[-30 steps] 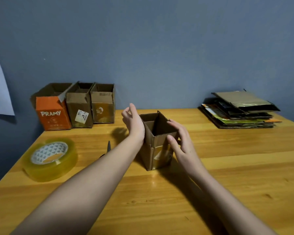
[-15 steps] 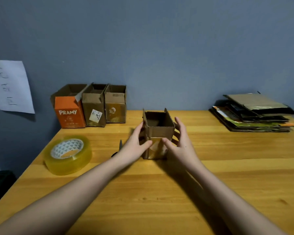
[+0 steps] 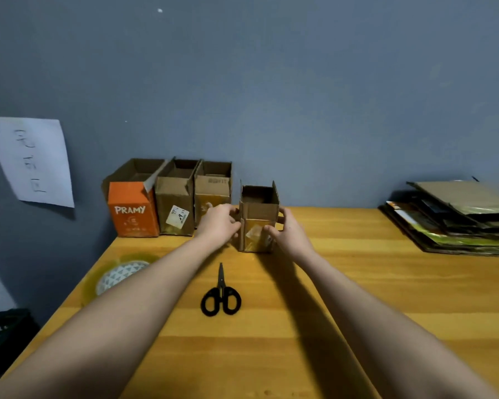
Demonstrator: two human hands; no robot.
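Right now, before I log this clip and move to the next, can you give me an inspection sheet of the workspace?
Surface: wooden table, yellow planks.
Job's things: small cardboard box, upright, top open, just right of the row of three open boxes by the wall.
Clutter: black scissors, closed, lying between the forearms; tape roll at left, partly hidden by the left forearm; stack of flattened cartons at right.
Grips: left grip and right grip hold the box's opposite sides.
Cables: nothing seen.
Surroundings: blue-grey wall with a handwritten paper sheet; black crate beside the table's left edge.
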